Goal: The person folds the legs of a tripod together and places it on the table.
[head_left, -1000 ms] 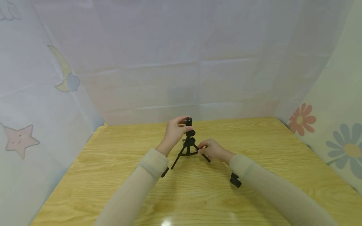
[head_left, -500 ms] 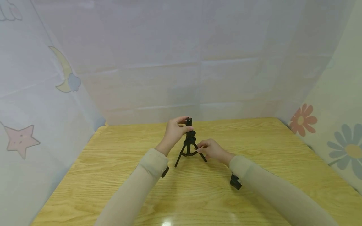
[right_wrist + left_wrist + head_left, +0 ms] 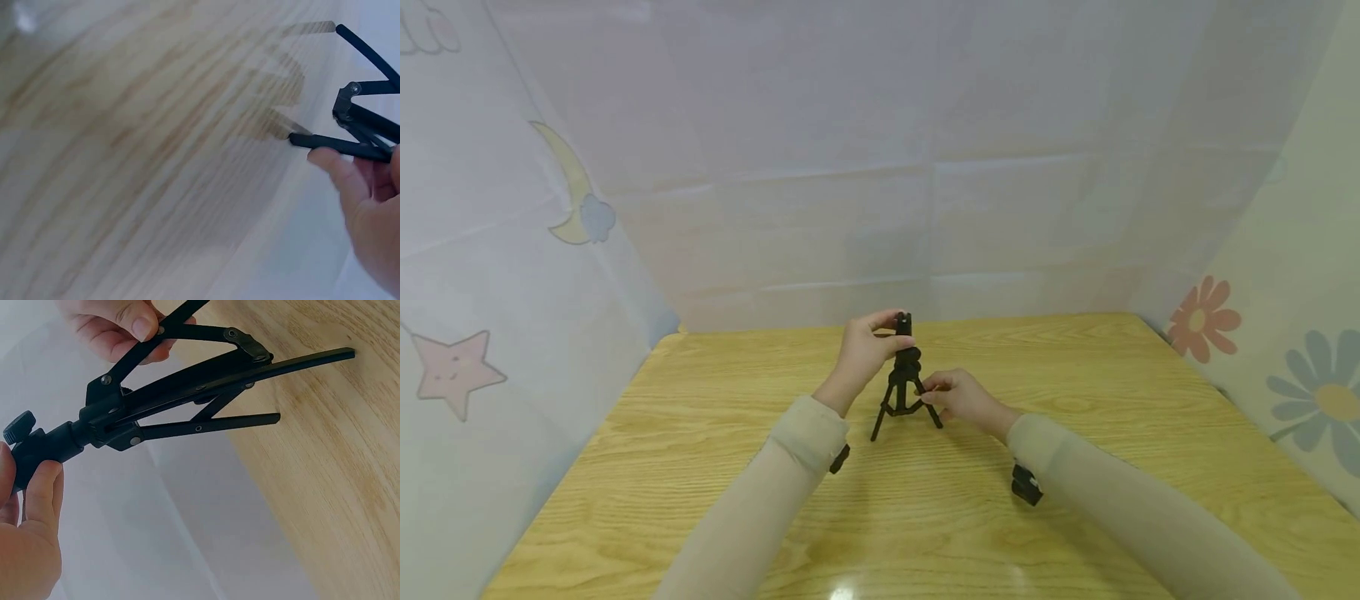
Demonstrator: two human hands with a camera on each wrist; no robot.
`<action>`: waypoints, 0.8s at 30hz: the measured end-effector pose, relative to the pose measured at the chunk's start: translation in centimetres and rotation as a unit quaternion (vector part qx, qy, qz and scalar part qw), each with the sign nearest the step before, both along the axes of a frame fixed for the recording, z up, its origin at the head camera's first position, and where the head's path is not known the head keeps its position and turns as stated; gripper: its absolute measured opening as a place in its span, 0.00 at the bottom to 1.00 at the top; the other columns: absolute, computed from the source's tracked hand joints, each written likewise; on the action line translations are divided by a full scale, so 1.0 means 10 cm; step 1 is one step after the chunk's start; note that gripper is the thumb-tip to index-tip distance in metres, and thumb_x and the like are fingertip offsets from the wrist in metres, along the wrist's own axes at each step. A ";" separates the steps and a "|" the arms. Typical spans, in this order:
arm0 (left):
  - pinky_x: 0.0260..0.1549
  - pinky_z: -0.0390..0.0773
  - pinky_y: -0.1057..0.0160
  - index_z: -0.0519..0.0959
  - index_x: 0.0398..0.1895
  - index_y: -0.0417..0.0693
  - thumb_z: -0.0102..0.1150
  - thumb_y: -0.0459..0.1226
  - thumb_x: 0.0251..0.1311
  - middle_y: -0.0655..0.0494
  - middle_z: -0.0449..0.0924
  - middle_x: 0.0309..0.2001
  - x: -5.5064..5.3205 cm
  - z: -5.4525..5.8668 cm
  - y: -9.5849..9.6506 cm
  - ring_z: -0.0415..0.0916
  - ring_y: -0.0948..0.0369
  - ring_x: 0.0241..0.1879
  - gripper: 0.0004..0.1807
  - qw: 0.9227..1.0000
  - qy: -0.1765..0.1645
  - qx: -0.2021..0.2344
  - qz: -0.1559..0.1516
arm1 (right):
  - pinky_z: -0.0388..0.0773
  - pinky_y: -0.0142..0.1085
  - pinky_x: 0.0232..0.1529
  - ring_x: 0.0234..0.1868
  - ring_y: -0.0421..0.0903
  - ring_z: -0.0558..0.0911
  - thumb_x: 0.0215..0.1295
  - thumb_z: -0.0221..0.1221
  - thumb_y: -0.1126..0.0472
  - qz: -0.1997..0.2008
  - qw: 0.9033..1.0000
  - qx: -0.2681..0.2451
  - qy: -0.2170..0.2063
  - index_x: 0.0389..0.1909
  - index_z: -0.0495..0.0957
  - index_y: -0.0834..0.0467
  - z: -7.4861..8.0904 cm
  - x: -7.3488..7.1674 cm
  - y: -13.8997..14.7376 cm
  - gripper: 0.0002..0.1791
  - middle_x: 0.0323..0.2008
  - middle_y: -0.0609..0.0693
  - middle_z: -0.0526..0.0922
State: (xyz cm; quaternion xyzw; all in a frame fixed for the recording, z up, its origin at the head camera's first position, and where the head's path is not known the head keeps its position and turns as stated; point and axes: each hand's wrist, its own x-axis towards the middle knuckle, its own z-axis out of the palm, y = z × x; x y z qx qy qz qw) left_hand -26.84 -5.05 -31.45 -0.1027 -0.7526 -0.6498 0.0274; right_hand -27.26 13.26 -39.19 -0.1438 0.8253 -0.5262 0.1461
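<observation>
A small black tripod (image 3: 901, 398) stands upright near the middle of the table, its legs partly spread and joined by hinged braces. My left hand (image 3: 859, 360) grips its head at the top, thumb on the near side. On the right, my right hand (image 3: 968, 400) pinches one leg close to where the brace meets it. The left wrist view shows a knob (image 3: 20, 427) on the tripod's neck beside my left fingers. Seen from the right wrist, thumb and fingers hold the leg (image 3: 337, 145) from below, and the palm is partly cut off by the frame edge.
The wood-grain table (image 3: 730, 508) is bounded by a pale cloth backdrop (image 3: 820, 208) behind and printed cloths on both sides. Black wrist devices show under the left cuff (image 3: 840, 458) and the right cuff (image 3: 1026, 483).
The tripod's legs have drawn inward, so their feet are closer together. My right hand has shifted only slightly, still on the leg, and my left hand keeps its grip on the head.
</observation>
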 end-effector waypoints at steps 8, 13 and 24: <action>0.43 0.81 0.60 0.76 0.61 0.40 0.66 0.27 0.56 0.43 0.78 0.51 0.00 -0.02 -0.01 0.80 0.49 0.49 0.26 1.000 -0.002 0.013 -0.001 | 0.81 0.50 0.43 0.45 0.56 0.79 0.69 0.55 0.70 -0.044 0.998 0.019 0.032 0.51 0.77 0.72 0.04 0.07 -0.09 0.13 0.44 0.62 0.79; 0.44 0.81 0.60 0.76 0.61 0.40 0.67 0.28 0.56 0.43 0.78 0.52 -0.02 -0.04 -0.02 0.80 0.50 0.50 0.27 1.000 -0.009 0.021 -0.005 | 0.81 0.50 0.42 0.45 0.57 0.79 0.70 0.55 0.71 -0.052 0.998 0.011 0.037 0.49 0.77 0.72 0.03 0.07 -0.11 0.12 0.46 0.63 0.78; 0.42 0.82 0.61 0.76 0.61 0.41 0.66 0.27 0.56 0.43 0.77 0.52 -0.04 -0.04 0.01 0.80 0.50 0.49 0.27 0.999 -0.023 0.037 -0.017 | 0.81 0.50 0.43 0.45 0.54 0.80 0.71 0.53 0.71 -0.042 0.998 -0.033 0.024 0.49 0.77 0.73 -0.04 0.02 -0.07 0.11 0.46 0.62 0.78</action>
